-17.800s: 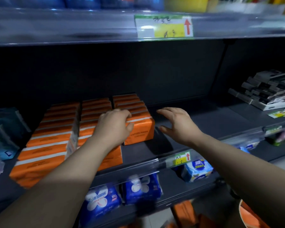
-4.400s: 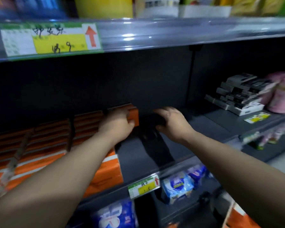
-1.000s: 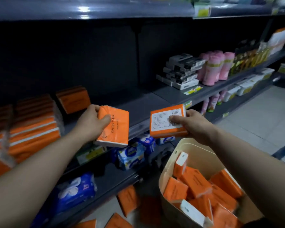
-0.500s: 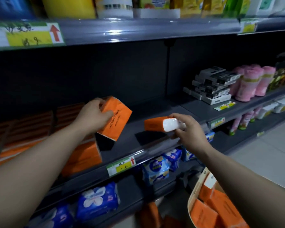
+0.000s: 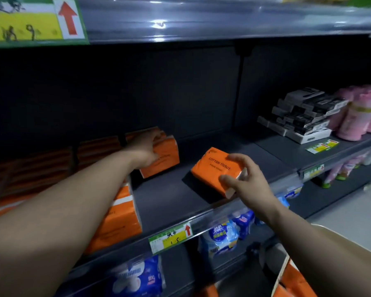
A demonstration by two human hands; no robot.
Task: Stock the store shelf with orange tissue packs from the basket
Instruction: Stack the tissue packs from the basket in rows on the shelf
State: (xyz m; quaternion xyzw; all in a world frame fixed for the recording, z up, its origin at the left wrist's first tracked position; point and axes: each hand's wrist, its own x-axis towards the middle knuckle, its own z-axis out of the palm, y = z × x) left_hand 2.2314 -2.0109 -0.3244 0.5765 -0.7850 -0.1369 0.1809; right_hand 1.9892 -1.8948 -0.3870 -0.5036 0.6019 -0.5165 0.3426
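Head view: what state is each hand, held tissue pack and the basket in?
Left hand, gripping the rear tissue pack.
Rear tissue pack, on edge on the shelf.
Right hand, pinching the front tissue pack.
Front tissue pack, tilted, label up, low over the shelf.
Basket, partly in view, orange packs inside.

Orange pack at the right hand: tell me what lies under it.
Under the orange pack only dark shelf and shadow show. The right hand covers its near corner, so contact there is hidden.

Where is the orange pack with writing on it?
Head view, right of centre: the pack sits on the dark shelf, held by the right hand, right of the orange stacks.
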